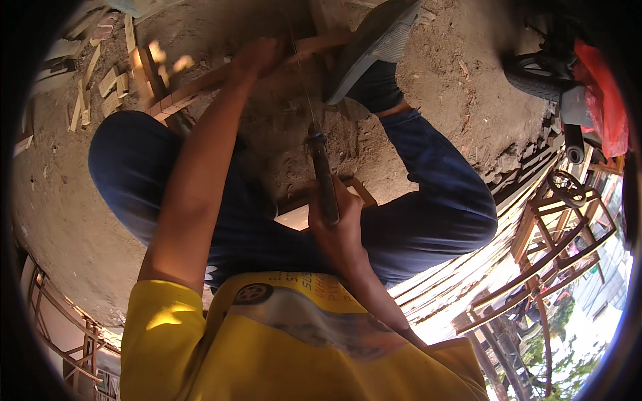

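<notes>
My right hand point(339, 224) is closed round the dark handle of a handsaw point(322, 167), low between my legs. Its thin blade points away from me and is seen nearly edge-on, crossing the wooden strip point(204, 81) just right of my left hand. My left hand point(259, 57) grips that strip from above; its fingers are partly in shadow. The strip runs from my left knee to beneath or behind my right shoe point(378, 47); the exact contact is hidden. Whether the blade is in the wood, I cannot tell.
Wood offcuts point(110, 90) lie on the dirt ground point(445, 93) at the far left. A wheel point(531, 73) and a red plastic bag point(602, 100) are at the far right. Stacked boards point(435, 287) and a wooden frame point(542, 267) stand at the right.
</notes>
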Tool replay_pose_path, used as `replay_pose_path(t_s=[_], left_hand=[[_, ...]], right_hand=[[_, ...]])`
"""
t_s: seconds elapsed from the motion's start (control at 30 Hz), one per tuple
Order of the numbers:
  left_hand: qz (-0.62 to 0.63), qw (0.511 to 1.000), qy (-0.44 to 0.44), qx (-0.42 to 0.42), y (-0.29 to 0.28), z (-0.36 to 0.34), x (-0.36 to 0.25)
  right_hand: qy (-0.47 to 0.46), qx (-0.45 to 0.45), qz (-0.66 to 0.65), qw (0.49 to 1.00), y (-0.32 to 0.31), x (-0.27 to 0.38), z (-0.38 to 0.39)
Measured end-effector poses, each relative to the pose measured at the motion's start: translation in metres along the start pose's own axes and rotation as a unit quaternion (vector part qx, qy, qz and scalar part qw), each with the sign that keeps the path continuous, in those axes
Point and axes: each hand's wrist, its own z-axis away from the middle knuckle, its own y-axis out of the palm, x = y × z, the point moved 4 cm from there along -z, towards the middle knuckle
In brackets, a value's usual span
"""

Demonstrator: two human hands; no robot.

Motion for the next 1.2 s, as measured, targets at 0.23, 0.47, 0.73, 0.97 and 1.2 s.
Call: replay_pose_path(t_s=[0.23,0.47,0.73,0.97,1.2], left_hand=[[0.001,0.999,0.008,-0.04,0.01,-0.007,0.015],[-0.009,1.0,0.005,-0.008,0.008,-0.007,0.014],[0.031,0.999,0.017,-0.021,0.027,-0.012,0.031],[-0.043,0.995,0.042,-0.084,0.004,-0.001,0.011],[-0.052,0.996,0.067,-0.016,-0.015,0.012,-0.013]], right_hand=[[-0.074,-0.025,0.041,0.996,0.002,-0.012,0.019],[-0.024,-0.016,0.035,0.999,0.034,-0.003,-0.029],[-0.033,0.003,0.008,0.999,0.03,-0.001,-0.042],[-0.057,-0.019,-0.001,0.998,0.0,-0.009,0.0],[0.004,0.035,-0.016,0.999,0.014,-0.003,-0.06]])
